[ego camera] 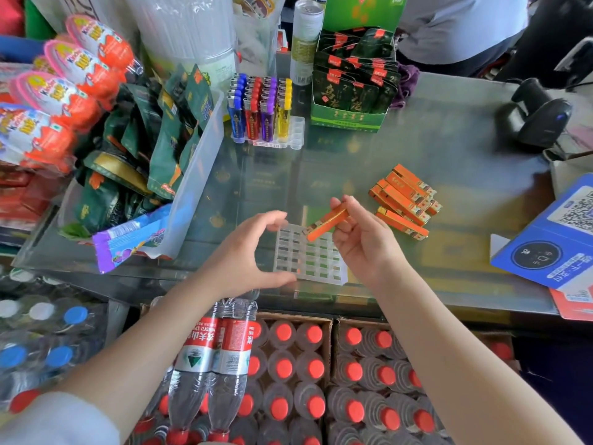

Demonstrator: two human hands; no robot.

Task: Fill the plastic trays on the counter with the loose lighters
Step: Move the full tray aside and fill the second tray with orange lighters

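A clear plastic tray with rows of vacant slots lies on the glass counter in front of me. My left hand holds the tray's left edge between thumb and fingers. My right hand pinches one orange lighter, tilted, just above the tray's far right corner. A pile of several loose orange lighters lies on the counter to the right. A second tray at the back holds upright blue, red, purple and yellow lighters, with vacant slots on its right side.
A clear bin of snack packets stands at left, a green display box and a can at the back. A barcode scanner sits far right, a blue QR stand at the right edge. Bottled water crates are below the counter.
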